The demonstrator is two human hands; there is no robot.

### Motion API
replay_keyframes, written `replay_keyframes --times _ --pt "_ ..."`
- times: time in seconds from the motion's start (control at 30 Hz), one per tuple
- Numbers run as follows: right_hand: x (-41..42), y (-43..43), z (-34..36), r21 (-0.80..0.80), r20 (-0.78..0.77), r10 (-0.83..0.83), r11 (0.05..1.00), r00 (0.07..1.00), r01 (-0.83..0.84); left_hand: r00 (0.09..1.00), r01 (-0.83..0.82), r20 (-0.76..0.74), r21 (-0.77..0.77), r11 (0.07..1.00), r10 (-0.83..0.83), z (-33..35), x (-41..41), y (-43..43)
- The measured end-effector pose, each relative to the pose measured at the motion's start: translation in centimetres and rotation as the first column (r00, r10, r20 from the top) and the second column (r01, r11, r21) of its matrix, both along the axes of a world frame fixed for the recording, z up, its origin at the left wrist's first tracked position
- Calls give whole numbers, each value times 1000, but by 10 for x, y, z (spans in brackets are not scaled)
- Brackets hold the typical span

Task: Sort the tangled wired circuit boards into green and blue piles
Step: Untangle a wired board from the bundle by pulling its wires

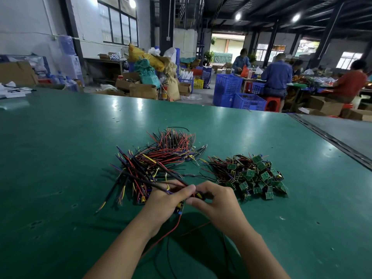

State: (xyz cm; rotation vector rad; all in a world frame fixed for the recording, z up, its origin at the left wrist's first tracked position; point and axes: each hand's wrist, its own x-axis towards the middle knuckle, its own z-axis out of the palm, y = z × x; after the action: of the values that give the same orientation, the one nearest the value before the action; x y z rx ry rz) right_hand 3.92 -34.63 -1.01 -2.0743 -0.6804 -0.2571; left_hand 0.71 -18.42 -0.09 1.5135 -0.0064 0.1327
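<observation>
**One wired board held in both hands, colour not yet read**

Nearest me, at 6 o'clock, a red lead [171, 230] trails from my hands across the table [60, 158]. My left hand [165, 204] is curled round a small board [179, 210] and a bundle of wires. Only an edge of the board shows below my fingers, with a blue speck, and I cannot tell its colour for sure. My right hand [218, 200] touches the left and pinches a dark piece [201, 195] on the same wiring, thumb against fingertips.

Just beyond, at 11 o'clock, lies the tangle [161, 162] of red, black, yellow and purple wires, some running into my left grip. At 2 o'clock, apart from the tangle, sits the green pile [255, 174]. I cannot make out a separate blue pile. Far off, at 1 o'clock, stand blue crates [227, 87], with people [276, 77] seated at benches.

The step in hand appears to be freeing one board from the tangle. The next move likely calls for three things:
- drawing its leads clear without dragging neighbouring wires;
- turning the board face up to read its colour;
- laying it on the green pile, or well apart as blue.
</observation>
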Motion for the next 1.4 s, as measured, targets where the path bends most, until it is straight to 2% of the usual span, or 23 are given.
replay_keyframes --times 0.07,0.17,0.27,0.33,0.47,0.53,0.63,0.7,0.8,0.9,1.0,1.1,1.27,1.33,1.4 --pt "2 1 -3 89 -78 -33 995 996 40 995 4 -102 -87 996 -12 1 1 0" --pt "3 2 -1 300 -247 -2 951 969 78 991 -10 -132 -291 957 -29 3 4 4" --pt "-3 16 -1 621 -416 225 778 881 95 988 -113 -147 -437 892 53 6 7 2" --pt "-8 27 -4 660 -419 286 748 862 73 978 -185 -176 -498 847 111 7 9 -3" --pt "-13 39 -10 605 -354 291 796 889 -20 939 -316 -286 -488 814 193 5 11 -11" --pt "-15 39 -11 589 -304 280 807 910 -52 926 -358 -289 -470 807 243 0 14 -12" --pt "-15 35 -11 492 -242 263 863 934 -115 922 -382 -208 -339 860 328 -11 19 -12" --pt "-15 36 -11 476 -264 191 879 945 -45 930 -369 -80 -185 911 360 -16 20 -12" --pt "-13 37 -10 556 -375 123 823 919 117 921 -389 47 41 920 387 -18 20 -11" --pt "-12 35 -9 581 -479 130 788 868 203 952 -298 -3 232 926 307 -18 19 -9" --pt "-12 34 -9 637 -507 223 748 833 187 946 -275 -46 412 869 321 -15 14 -7" --pt "-12 34 -8 681 -508 295 713 809 167 948 -263 -43 448 855 314 -14 10 -5" --pt "-11 33 -8 650 -520 300 746 800 142 989 -105 144 552 827 30 -15 2 -6" --pt "-10 34 -7 648 -539 252 734 804 204 981 -87 193 558 825 -27 -14 1 -8" --pt "-8 32 -7 667 -594 243 681 767 301 967 -113 252 576 810 -45 -12 0 -9"
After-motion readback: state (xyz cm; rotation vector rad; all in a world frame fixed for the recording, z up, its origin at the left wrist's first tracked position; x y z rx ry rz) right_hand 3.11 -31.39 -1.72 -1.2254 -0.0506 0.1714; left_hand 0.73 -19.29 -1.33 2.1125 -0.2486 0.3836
